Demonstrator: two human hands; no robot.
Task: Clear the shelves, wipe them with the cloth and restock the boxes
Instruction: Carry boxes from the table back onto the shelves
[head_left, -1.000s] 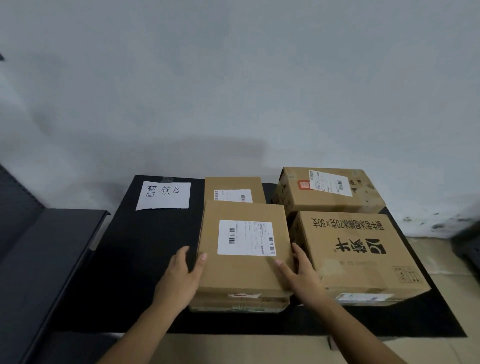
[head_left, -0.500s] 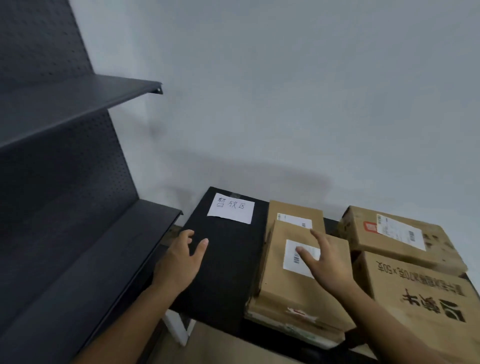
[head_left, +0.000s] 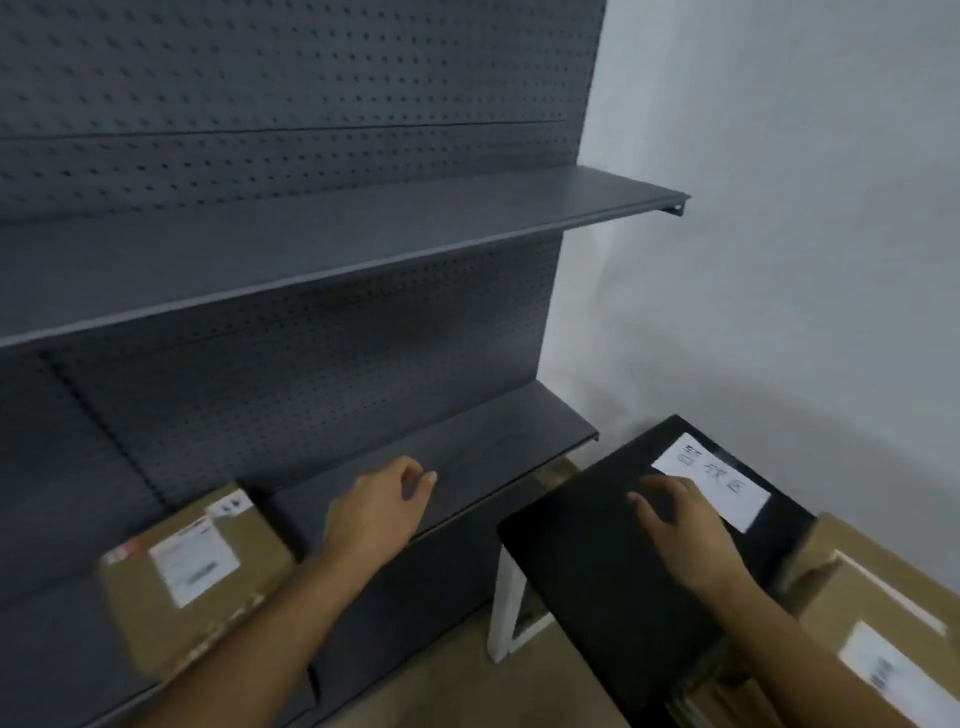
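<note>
Your dark shelves (head_left: 311, 249) fill the left, with one box (head_left: 197, 571) on the lower shelf (head_left: 493, 447). The black tabletop (head_left: 597, 597) on the right carries more boxes (head_left: 893, 582). Your left hand (head_left: 379, 512) hovers loosely curled and empty over the lower shelf. Your right hand (head_left: 680, 530) is relaxed and empty over the tabletop.

Left hand (head_left: 376, 512), right hand (head_left: 680, 538) bare; 2 forearms (head_left: 270, 618) bare.

This looks like a storeroom or the back room of a shop. Dark metal shelves (head_left: 322, 249) hang on a back panel (head_left: 260, 78) full of small holes, as on shop racks. A cardboard box (head_left: 197, 571) with a shipping label stands on the lower shelf. More boxes (head_left: 893, 582) lie by a black table (head_left: 597, 561) with a handwritten paper sign (head_left: 711, 486). The wall (head_left: 779, 208) is plain white.
</note>
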